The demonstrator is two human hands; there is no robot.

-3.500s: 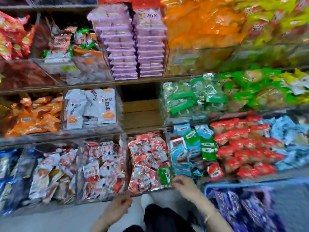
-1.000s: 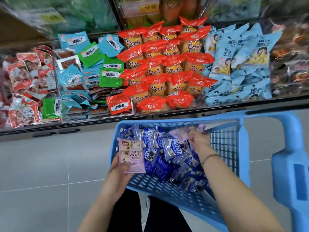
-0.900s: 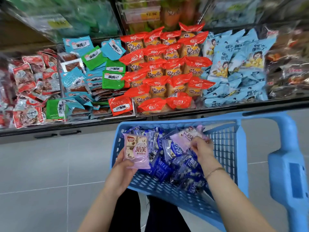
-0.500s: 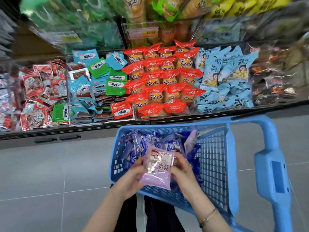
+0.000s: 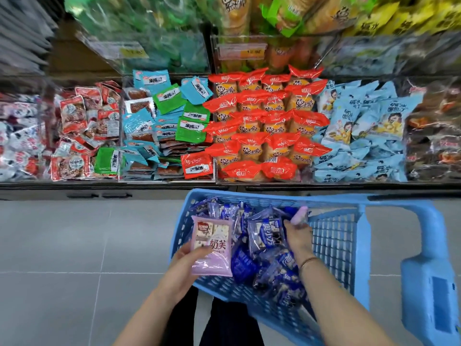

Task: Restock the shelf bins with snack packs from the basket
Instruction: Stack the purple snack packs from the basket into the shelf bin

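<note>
A light-blue plastic basket (image 5: 334, 236) stands on the floor in front of the lowest shelf, holding several blue snack packs (image 5: 265, 236). My left hand (image 5: 185, 264) grips a stack of pink snack packs (image 5: 212, 245) at the basket's left rim. My right hand (image 5: 296, 233) reaches into the basket and pinches another pink pack (image 5: 300, 215) near the far side, among the blue ones.
Clear shelf bins run across the top: red-white packs (image 5: 82, 131), blue and green sachets (image 5: 164, 126), red-orange cakes (image 5: 267, 121), pale-blue packs (image 5: 361, 131). The basket's handle (image 5: 429, 258) juts to the right. Grey floor tiles (image 5: 74, 258) lie to the left.
Both hands held the pink stack together half a second ago. Now my right hand has gone back into the basket to another pink pack, and my left holds the stack alone at the left.
</note>
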